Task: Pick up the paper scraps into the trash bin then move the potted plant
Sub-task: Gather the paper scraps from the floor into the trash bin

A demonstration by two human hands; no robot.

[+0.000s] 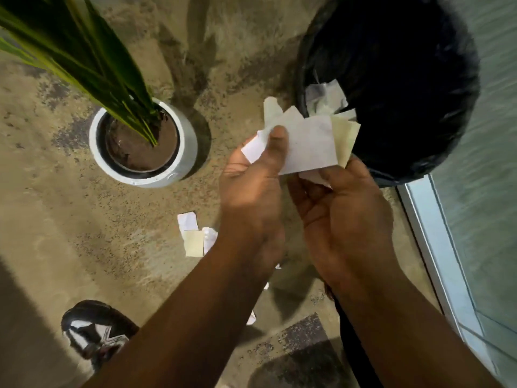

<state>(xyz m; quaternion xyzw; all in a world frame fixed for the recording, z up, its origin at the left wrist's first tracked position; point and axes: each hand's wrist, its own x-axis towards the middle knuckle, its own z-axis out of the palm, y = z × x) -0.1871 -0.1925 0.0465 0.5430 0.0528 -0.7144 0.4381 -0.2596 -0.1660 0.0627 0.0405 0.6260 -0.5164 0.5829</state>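
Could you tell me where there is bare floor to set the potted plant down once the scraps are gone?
Bare floor lies left of the potted plant and between it and the shoe. It is crowded beneath both hands, where paper scraps lie, and by the trash bin against the glass panel.

No readable text anywhere; paper scraps (305,144) look blank, though view blurred.

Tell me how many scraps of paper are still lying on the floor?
About 6: three clustered below the plant pot, three small ones peeking out beside the left forearm. The arms may hide more.
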